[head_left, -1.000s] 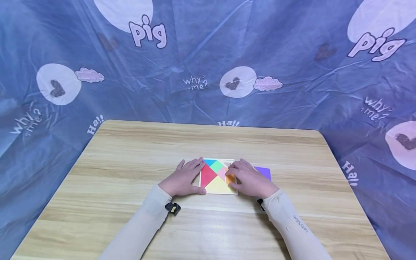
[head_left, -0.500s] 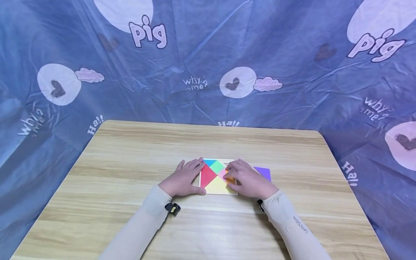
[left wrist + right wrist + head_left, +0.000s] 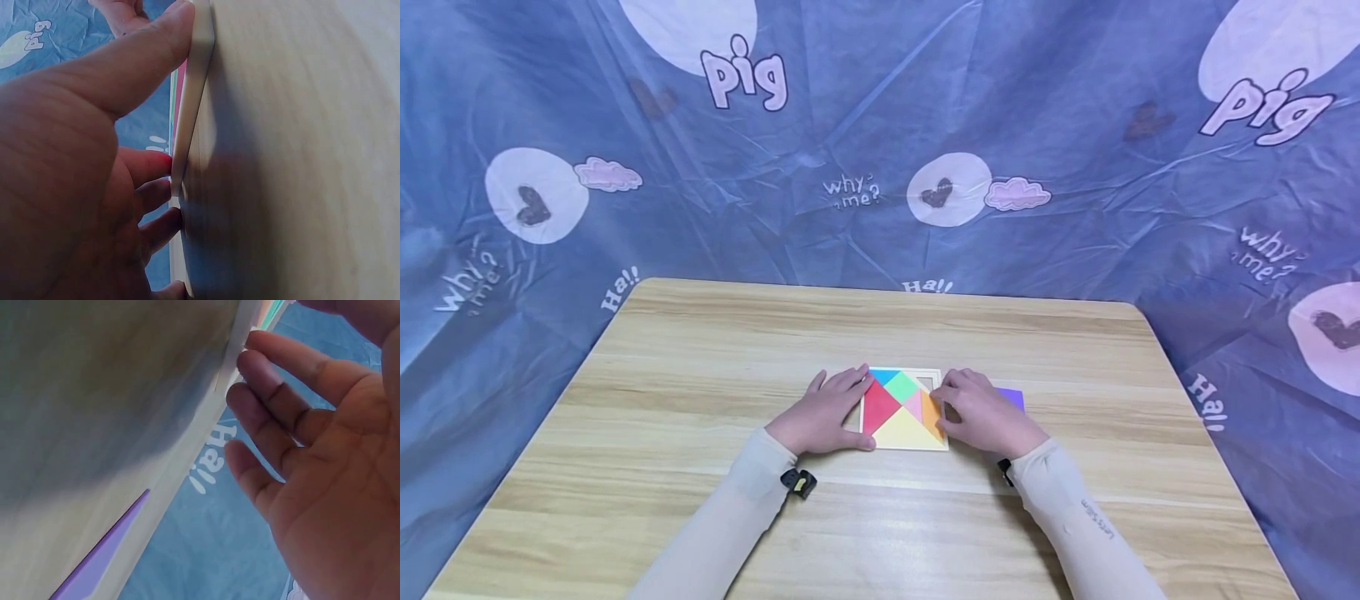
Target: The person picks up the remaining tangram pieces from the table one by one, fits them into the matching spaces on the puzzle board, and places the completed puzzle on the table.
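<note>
A tangram tray (image 3: 904, 449) with a pale rim lies on the table. Red (image 3: 880, 406), yellow (image 3: 906, 431), blue (image 3: 882, 376), green (image 3: 900, 387), pink (image 3: 913, 405) and orange (image 3: 931, 414) pieces sit in it. The upper right corner shows a bare slot. My left hand (image 3: 829, 414) rests along the tray's left side, thumb at the near corner, fingertips at the far one. My right hand (image 3: 985, 412) touches the right rim beside the orange piece, fingers slightly bent. A purple piece (image 3: 1012, 397) lies on the table, partly hidden behind that hand.
The wood-grain table (image 3: 880, 533) extends around the tray on all sides. Behind its far edge hangs a blue printed curtain (image 3: 865, 108), which also covers both sides.
My right hand has drawn back slightly to the right, off the orange piece, which now shows more fully along with the bare slot. The left hand stays in place.
</note>
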`<control>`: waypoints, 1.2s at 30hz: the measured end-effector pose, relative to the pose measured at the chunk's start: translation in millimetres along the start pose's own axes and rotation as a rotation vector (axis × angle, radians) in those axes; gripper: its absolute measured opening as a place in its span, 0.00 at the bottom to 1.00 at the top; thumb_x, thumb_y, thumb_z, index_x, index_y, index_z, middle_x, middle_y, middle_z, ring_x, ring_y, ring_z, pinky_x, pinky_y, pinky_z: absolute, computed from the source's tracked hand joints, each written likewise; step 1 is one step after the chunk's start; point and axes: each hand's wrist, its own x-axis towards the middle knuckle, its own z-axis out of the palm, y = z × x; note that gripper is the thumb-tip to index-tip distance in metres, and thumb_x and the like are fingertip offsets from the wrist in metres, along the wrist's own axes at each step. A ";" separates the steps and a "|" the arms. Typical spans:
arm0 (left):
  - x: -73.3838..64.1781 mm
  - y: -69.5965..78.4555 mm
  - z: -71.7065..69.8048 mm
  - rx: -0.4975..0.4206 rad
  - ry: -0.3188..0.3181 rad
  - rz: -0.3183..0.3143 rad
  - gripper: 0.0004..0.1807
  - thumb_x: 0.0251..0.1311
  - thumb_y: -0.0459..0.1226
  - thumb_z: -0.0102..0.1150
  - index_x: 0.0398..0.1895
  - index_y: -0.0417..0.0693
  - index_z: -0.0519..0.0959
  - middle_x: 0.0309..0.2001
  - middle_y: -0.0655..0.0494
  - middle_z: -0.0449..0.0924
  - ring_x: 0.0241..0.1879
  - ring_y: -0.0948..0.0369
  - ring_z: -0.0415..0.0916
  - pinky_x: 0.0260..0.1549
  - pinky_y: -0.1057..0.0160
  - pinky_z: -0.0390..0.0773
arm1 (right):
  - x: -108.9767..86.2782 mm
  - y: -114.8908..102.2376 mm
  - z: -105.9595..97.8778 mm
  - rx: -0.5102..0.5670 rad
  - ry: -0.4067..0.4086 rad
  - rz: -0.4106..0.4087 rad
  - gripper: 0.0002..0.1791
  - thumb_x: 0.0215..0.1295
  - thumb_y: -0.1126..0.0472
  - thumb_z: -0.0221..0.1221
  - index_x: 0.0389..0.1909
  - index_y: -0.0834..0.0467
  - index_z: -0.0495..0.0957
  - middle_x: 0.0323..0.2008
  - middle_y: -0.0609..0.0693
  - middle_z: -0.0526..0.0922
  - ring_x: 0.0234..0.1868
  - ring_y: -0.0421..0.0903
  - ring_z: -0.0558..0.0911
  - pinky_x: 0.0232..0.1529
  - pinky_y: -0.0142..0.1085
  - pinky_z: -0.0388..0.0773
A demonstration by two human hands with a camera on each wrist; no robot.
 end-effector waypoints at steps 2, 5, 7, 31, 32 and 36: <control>0.1 -0.1 0.0 -0.004 0.004 0.002 0.58 0.57 0.64 0.68 0.83 0.48 0.53 0.84 0.54 0.46 0.82 0.52 0.44 0.78 0.39 0.39 | -0.1 -0.4 -0.1 -0.011 -0.018 0.001 0.19 0.61 0.57 0.71 0.51 0.61 0.86 0.41 0.48 0.77 0.45 0.48 0.74 0.52 0.45 0.74; 0.5 -0.3 0.0 -0.009 0.008 0.005 0.58 0.57 0.64 0.68 0.83 0.48 0.53 0.84 0.54 0.47 0.82 0.52 0.45 0.78 0.38 0.39 | -0.3 -1.3 -0.4 -0.011 -0.038 0.006 0.19 0.62 0.55 0.71 0.51 0.61 0.86 0.41 0.48 0.78 0.46 0.48 0.75 0.52 0.45 0.75; 0.9 -0.7 0.5 -0.005 0.008 0.004 0.58 0.57 0.64 0.68 0.83 0.48 0.53 0.84 0.54 0.47 0.82 0.52 0.45 0.78 0.39 0.39 | -0.3 -1.8 -0.6 -0.008 -0.046 0.010 0.19 0.63 0.55 0.71 0.51 0.60 0.86 0.41 0.47 0.78 0.45 0.47 0.75 0.52 0.45 0.75; 0.1 0.6 3.3 0.004 0.030 0.010 0.62 0.57 0.63 0.68 0.84 0.46 0.47 0.84 0.54 0.48 0.82 0.51 0.47 0.78 0.37 0.41 | -17.4 32.6 -26.9 0.088 -0.013 0.250 0.25 0.64 0.58 0.70 0.57 0.68 0.79 0.39 0.53 0.80 0.40 0.50 0.78 0.48 0.50 0.80; 0.2 0.6 3.2 0.002 0.029 0.010 0.62 0.56 0.63 0.69 0.84 0.45 0.48 0.84 0.54 0.48 0.82 0.51 0.47 0.78 0.37 0.41 | -19.9 36.0 -29.1 0.084 -0.018 0.279 0.26 0.63 0.58 0.71 0.57 0.68 0.79 0.40 0.55 0.80 0.41 0.51 0.79 0.49 0.52 0.80; 0.3 0.0 2.9 -0.011 0.023 0.003 0.63 0.55 0.63 0.70 0.84 0.45 0.48 0.84 0.53 0.47 0.82 0.52 0.46 0.78 0.38 0.40 | -27.1 44.0 -35.6 0.091 -0.056 0.385 0.28 0.61 0.56 0.72 0.57 0.69 0.78 0.44 0.61 0.81 0.44 0.57 0.81 0.50 0.56 0.81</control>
